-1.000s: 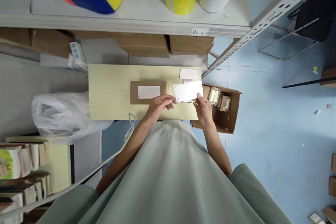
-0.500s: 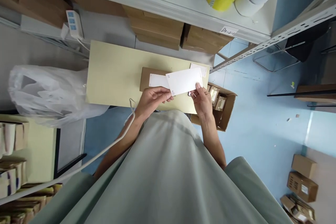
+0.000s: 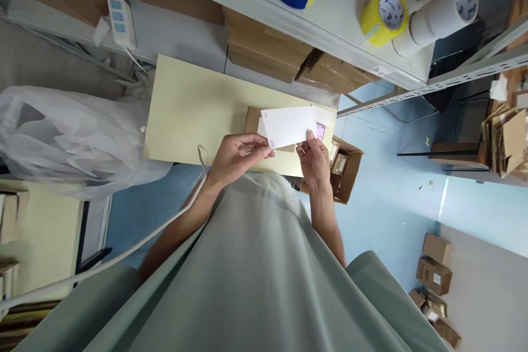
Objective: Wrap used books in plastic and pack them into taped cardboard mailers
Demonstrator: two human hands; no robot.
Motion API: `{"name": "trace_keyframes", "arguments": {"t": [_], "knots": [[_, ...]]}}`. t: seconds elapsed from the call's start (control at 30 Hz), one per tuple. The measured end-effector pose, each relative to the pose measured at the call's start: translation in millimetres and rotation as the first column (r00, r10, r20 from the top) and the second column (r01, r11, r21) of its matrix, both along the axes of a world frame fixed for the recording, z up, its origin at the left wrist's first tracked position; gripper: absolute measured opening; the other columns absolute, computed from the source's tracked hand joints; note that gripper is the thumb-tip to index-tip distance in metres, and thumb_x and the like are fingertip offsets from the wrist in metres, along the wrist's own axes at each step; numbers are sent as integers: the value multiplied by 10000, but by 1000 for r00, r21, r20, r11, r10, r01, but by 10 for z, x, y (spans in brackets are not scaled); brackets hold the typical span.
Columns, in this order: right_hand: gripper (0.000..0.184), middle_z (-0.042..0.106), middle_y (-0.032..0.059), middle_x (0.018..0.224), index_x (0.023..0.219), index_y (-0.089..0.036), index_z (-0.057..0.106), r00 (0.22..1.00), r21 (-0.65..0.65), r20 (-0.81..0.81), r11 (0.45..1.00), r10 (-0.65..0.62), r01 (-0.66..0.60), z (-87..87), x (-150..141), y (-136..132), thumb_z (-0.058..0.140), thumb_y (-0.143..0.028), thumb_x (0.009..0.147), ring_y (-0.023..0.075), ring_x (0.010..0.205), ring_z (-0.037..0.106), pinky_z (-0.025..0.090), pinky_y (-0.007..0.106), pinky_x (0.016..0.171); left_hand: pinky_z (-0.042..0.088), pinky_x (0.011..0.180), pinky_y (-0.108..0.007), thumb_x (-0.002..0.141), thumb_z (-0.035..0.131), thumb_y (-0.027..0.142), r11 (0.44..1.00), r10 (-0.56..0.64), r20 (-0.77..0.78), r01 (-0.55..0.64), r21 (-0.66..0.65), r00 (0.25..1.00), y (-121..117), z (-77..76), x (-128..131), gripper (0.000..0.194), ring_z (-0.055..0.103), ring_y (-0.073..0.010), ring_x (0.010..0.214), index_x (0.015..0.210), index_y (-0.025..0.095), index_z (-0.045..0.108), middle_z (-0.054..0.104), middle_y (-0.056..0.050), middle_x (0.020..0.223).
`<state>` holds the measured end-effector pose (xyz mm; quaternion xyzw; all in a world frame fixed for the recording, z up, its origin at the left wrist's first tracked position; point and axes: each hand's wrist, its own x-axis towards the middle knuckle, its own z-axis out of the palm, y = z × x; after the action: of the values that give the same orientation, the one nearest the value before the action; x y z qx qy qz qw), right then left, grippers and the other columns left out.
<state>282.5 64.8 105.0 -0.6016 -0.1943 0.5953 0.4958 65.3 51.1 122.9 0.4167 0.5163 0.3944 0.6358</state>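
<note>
A white rectangular card (image 3: 289,124) with small marks at its left corners is held level above the table. My left hand (image 3: 235,159) pinches its lower left corner between thumb and fingers. My right hand (image 3: 314,159) is closed on its lower right corner, thumb on top. Beneath the card lies a flat brown box (image 3: 252,120), mostly covered, with a second white card (image 3: 261,128) on it. A phone with a lit pink screen (image 3: 320,131) shows behind my right thumb, and another white card (image 3: 325,115) lies near the table's right end.
The cream table (image 3: 190,110) stands before me, with an open carton (image 3: 350,176) of small packages off its right end. A white cable (image 3: 165,224) crosses by my left forearm. A plastic bag (image 3: 82,137) sits left. Tape rolls (image 3: 377,19) stand on the shelf above (image 3: 342,27).
The head view has shifted, bringing more of the shelf and the phone into sight. Both hands keep the same hold on the white card.
</note>
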Motion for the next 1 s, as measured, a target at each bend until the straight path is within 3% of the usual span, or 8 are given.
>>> {"name": "trace_keyframes", "arguments": {"t": [0.2, 0.53, 0.87, 1.0], "knots": [[262, 701, -28, 786, 838, -253, 795, 1000, -36, 29, 999, -8, 9, 59, -399, -27, 964, -451, 802, 135, 800, 703, 625, 263, 762, 668, 880, -395, 829, 865, 508, 998, -10, 53, 7, 61, 999, -48, -58, -399, 329, 809, -259, 863, 895, 188, 821, 830, -83, 861], [313, 715, 23, 819, 866, -273, 737, 973, -6, 193, 992, 126, -127, -105, -994, -128, 834, -568, 900, 216, 873, 728, 647, 380, 807, 623, 757, -323, 858, 825, 474, 994, -41, 25, 38, 105, 999, -127, -81, -1070, 294, 781, -233, 818, 854, 181, 805, 809, -72, 821], [353, 739, 38, 915, 954, -267, 779, 953, -33, 244, 984, 177, -175, -178, -1398, -166, 824, -610, 887, 214, 922, 745, 644, 360, 808, 631, 747, -314, 888, 803, 502, 989, -20, -1, 20, 144, 1000, -146, -157, -1469, 322, 780, -223, 804, 852, 183, 784, 805, -68, 831], [468, 773, 64, 942, 900, -244, 775, 907, -117, 253, 941, 337, -317, -264, -1530, -181, 800, -711, 888, 218, 911, 760, 627, 357, 795, 618, 763, -309, 911, 785, 493, 981, -8, -4, 9, 195, 1000, -153, -194, -1559, 307, 771, -211, 818, 853, 191, 774, 803, -61, 846]]}}
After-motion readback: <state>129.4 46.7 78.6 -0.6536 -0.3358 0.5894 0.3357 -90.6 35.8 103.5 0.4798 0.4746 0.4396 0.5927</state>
